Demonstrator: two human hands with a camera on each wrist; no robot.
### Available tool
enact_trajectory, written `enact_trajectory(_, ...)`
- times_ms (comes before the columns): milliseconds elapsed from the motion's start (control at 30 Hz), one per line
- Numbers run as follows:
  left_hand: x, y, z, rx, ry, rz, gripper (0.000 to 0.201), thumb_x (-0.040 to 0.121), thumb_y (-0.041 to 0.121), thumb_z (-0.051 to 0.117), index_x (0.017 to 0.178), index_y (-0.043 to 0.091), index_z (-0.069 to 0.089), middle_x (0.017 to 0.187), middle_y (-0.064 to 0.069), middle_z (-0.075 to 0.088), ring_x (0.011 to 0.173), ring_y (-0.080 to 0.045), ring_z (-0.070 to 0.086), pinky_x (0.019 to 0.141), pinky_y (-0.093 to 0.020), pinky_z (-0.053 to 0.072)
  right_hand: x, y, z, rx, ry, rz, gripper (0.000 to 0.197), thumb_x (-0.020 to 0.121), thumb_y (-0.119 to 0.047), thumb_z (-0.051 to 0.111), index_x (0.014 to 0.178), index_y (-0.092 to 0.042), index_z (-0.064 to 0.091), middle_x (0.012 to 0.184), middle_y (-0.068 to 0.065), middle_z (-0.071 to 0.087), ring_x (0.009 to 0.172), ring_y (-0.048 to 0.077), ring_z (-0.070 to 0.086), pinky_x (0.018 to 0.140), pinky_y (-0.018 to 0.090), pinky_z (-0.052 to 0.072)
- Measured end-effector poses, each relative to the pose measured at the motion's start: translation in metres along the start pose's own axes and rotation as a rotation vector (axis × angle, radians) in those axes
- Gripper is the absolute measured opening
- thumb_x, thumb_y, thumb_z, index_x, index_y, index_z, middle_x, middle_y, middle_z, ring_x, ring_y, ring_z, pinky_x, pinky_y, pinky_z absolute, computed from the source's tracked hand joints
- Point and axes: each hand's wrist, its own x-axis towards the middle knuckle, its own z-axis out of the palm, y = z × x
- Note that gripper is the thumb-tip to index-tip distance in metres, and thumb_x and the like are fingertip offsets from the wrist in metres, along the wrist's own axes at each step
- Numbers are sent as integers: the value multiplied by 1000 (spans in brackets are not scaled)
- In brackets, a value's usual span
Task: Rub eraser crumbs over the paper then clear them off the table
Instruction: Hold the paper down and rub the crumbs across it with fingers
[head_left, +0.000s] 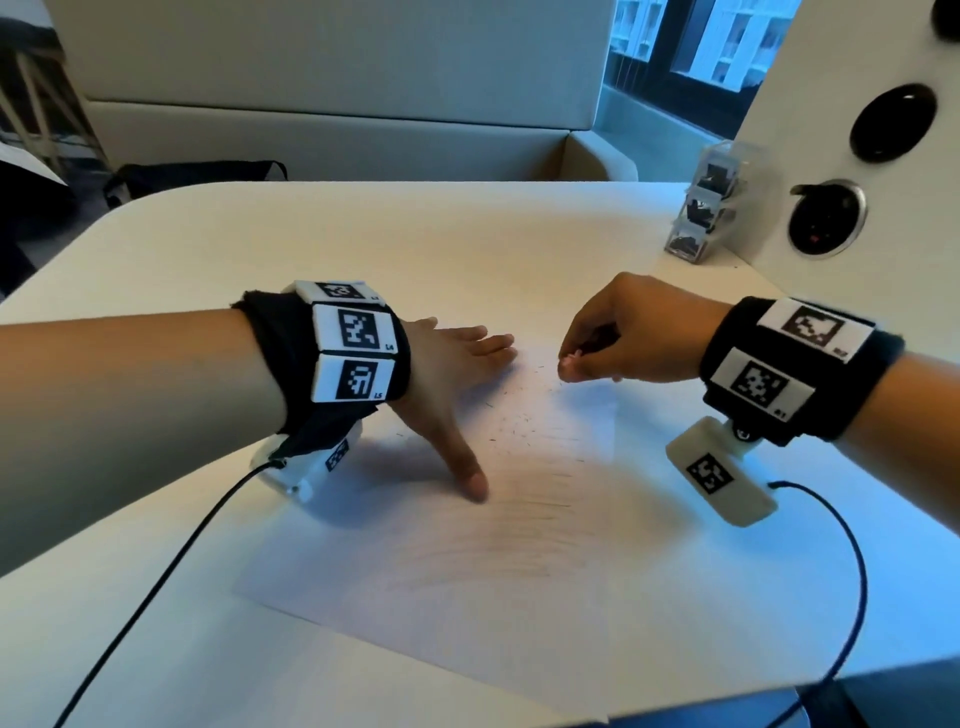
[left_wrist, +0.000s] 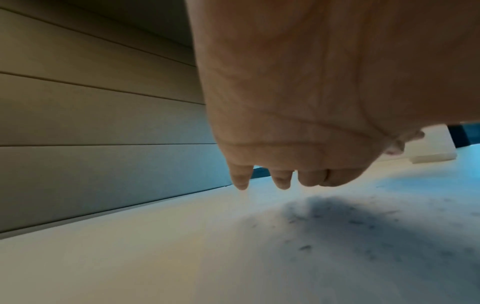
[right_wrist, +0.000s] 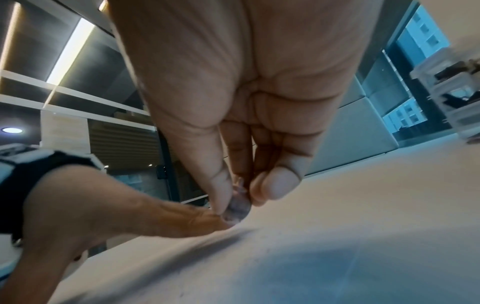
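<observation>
While the left hand (head_left: 447, 374) lay flat with fingers spread on the far-left part of the paper (head_left: 467, 545), pinning it to the tabletop (head_left: 363, 234), the right hand (head_left: 623, 338) pinched a small eraser (right_wrist: 237, 209) between thumb and fingertips at the sheet's far edge. In the right wrist view the eraser tip looked grey and smudged and sat on, or just above, the surface; contact couldn't be confirmed. The hands were apart, with the crumbs between them.

Progress, judged from how things lay:
- Pencil shading on the paper was faint and streaky, so the rubbing looked well underway.
- Eraser crumbs (head_left: 519, 421) were scattered as dark flecks across the far half of the sheet, mostly between the two hands; the left wrist view showed the crumbs under and just beside the palm's shadow.
- A few flecks sat near the paper's far edge; I couldn't tell whether any were off on the bare tabletop.
- Clearing wasn't done: nothing swept, no pile, crumbs loose on the sheet.

Remaining: finish any rubbing, then sweep the crumbs off the paper and the tabletop. They looked light and thin, so they would likely scatter or smear under a fast wipe.

A clear stacked organiser (head_left: 701, 208) stood at the far right, well away from the work.
</observation>
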Motion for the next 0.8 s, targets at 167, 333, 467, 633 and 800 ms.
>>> enact_trajectory(167, 10, 21, -4, -9, 11, 44, 135, 59, 87, 58, 151, 24, -19, 159, 12, -22, 146, -7, -16, 119, -42, -7, 7, -9, 14, -158, -24, -26, 22, 84, -33, 75, 100, -18, 78, 82, -10, 67, 70, 2, 58, 67, 19, 44)
enact_trajectory(333, 13, 26, -2, -2, -2, 31, 134, 62, 84, 60, 152, 24, -18, 160, 10, -20, 147, -8, -12, 120, -51, 0, 3, -16, 24, -130, -79, -38, 18, 83, -30, 76, 92, -15, 78, 74, -10, 71, 63, 4, 64, 61, 16, 48)
enact_trajectory(467, 12, 28, -3, 4, -3, 29, 133, 61, 84, 60, 152, 25, -19, 160, 9, -20, 148, -9, -10, 119, -52, 2, 7, -17, 21, -99, -142, -55, 15, 81, -30, 78, 84, -16, 79, 71, -1, 76, 55, 5, 68, 55, 13, 50)
enact_trajectory(633, 13, 27, -1, 6, -8, 15, 135, 61, 84, 61, 152, 23, -19, 160, 10, -19, 148, -8, -9, 120, -50, 0, 6, -11, 19, -72, -107, -21, 14, 82, -28, 77, 85, -15, 80, 72, -2, 76, 56, 4, 69, 58, 15, 55)
enact_trajectory(800, 11, 29, -2, -6, 19, 13, 134, 61, 82, 63, 153, 23, -15, 161, 9, -14, 148, -10, 0, 119, -45, 5, -2, -18, 22, -26, -239, -82, 15, 80, -31, 80, 84, -17, 81, 69, -1, 76, 57, 6, 70, 53, 10, 50)
